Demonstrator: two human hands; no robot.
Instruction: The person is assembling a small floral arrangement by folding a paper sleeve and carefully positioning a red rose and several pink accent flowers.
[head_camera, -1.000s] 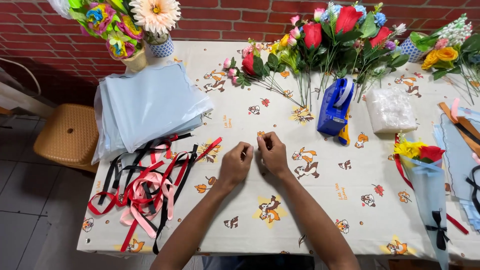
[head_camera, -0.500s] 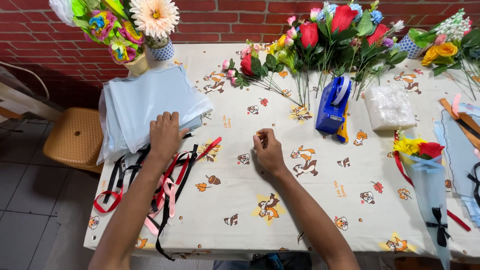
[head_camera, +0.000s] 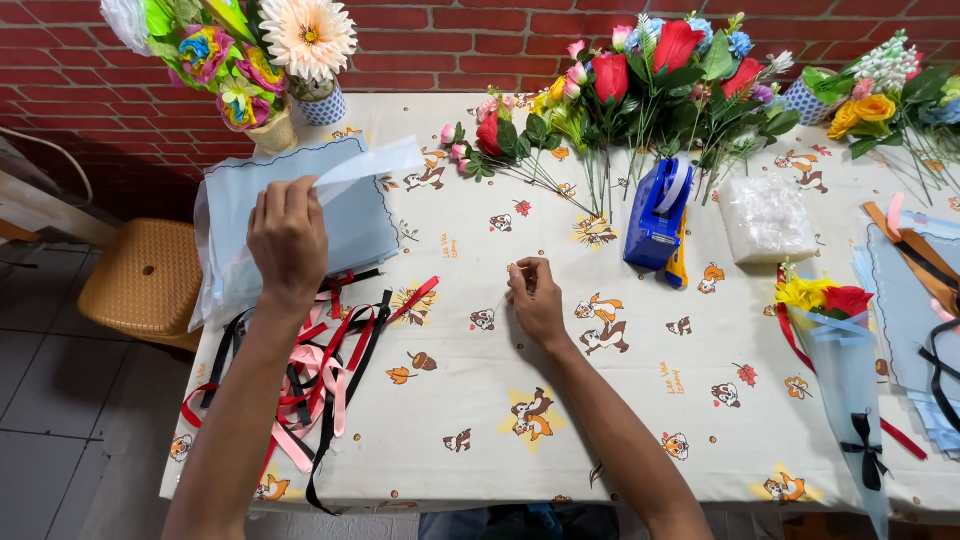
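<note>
My left hand (head_camera: 288, 235) is over the stack of pale blue wrapping sheets (head_camera: 345, 215) at the table's left and pinches the top sheet, lifting its corner (head_camera: 375, 160). My right hand (head_camera: 535, 295) rests on the patterned tablecloth (head_camera: 560, 400) near the middle, fingers curled together as if pinching something small that I cannot make out. A heap of red, pink and black ribbons (head_camera: 315, 375) lies just below my left hand.
Artificial flowers (head_camera: 640, 90) lie along the back edge, with a blue tape dispenser (head_camera: 660, 210) and a clear plastic bag (head_camera: 768, 217) in front. A finished wrapped bouquet (head_camera: 840, 340) lies at right. A vase of flowers (head_camera: 250, 70) stands back left; a wooden stool (head_camera: 140, 280) is beside the table.
My left hand left my right hand, crossed over the ribbons to the blue sheets and lifted the top sheet's corner. My right hand stayed in place.
</note>
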